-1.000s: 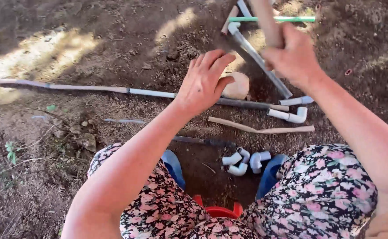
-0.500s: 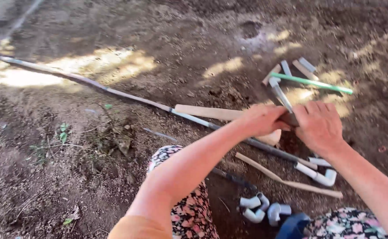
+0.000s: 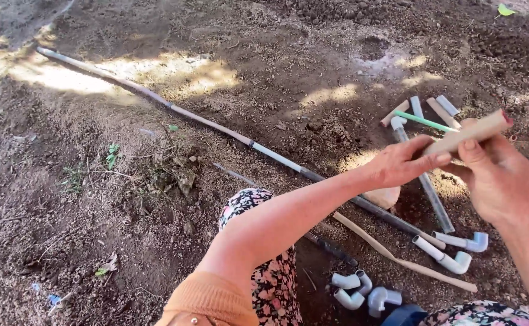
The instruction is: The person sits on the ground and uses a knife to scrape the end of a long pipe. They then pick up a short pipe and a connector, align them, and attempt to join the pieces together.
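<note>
My right hand (image 3: 499,178) grips a short tan stick-like pipe piece (image 3: 471,133), held up over the soil. The fingers of my left hand (image 3: 404,162) pinch the near end of that same piece. Below the hands a long grey pipe (image 3: 174,111) runs across the dirt from the far left toward me. A thinner grey pipe (image 3: 429,192) lies under my hands, with a smooth pale stone (image 3: 384,197) beside it.
Several white elbow fittings (image 3: 361,290) lie near my knees, with two more elbow pieces (image 3: 458,249) on short pipes to the right. A green rod (image 3: 424,121) and short pipe offcuts (image 3: 445,107) lie farther off. A bent tan stick (image 3: 397,256) crosses the soil.
The view has swung left and lifted. My hands have risen off the ground with the tan piece, which now points up to the right.
</note>
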